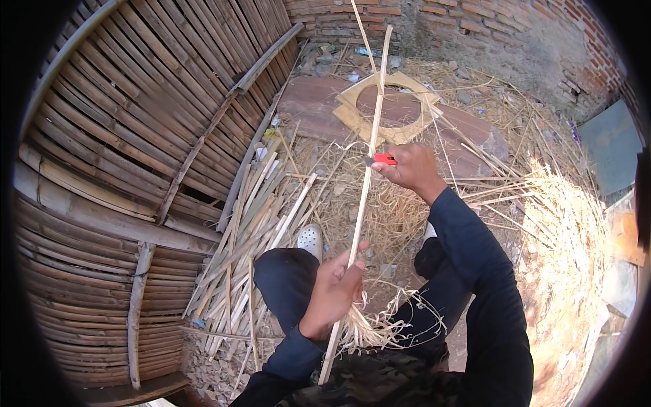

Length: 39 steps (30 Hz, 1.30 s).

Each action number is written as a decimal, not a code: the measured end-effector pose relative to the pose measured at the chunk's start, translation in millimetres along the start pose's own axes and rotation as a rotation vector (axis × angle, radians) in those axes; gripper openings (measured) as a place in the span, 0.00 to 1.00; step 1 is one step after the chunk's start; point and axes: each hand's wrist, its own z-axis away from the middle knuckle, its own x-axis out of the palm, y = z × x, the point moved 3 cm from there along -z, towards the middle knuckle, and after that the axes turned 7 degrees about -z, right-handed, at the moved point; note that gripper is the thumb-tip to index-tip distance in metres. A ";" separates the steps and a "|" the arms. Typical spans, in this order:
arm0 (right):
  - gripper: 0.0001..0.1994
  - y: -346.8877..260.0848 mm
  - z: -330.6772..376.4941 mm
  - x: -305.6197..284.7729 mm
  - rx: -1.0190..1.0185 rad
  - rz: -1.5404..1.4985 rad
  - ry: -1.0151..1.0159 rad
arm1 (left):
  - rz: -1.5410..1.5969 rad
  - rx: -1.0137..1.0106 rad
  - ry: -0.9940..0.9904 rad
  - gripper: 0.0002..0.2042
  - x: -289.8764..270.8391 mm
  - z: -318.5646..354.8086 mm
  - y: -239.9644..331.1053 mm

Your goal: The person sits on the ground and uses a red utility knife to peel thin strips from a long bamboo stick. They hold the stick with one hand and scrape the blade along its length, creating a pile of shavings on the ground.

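Left hand (336, 292): grasping pale strip (361, 210) | Right hand (413, 166): gripping red cutter (386, 159) at strip | Curled shavings (371, 330): bunched near left hand

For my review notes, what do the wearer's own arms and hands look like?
Both arms are covered by long, dark navy sleeves, plain as far as visible: the left sleeve and the right sleeve each end at the wrist. The left hand and right hand are ungloved. I can see no watch or bracelet.
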 end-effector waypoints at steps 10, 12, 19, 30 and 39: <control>0.33 62.5 -3.0 -7.6 0.451 -0.102 -0.075 | 0.416 -0.181 -0.140 0.19 -2.9 0.7 -0.4; 0.32 28.2 1.0 -9.0 0.315 -0.172 -0.117 | 0.495 -0.147 -0.143 0.19 -8.2 -5.7 3.4; 0.29 -66.2 37.0 -20.8 -0.083 -0.243 -0.110 | 0.382 -0.087 -0.086 0.20 -9.8 -12.4 9.4; 0.28 -55.9 20.0 -6.1 -0.081 -0.197 -0.059 | -0.106 0.038 0.094 0.20 -9.8 3.6 6.7; 0.28 -72.0 25.9 -8.4 -0.093 -0.255 -0.115 | -0.106 0.037 0.095 0.20 -15.1 11.5 4.1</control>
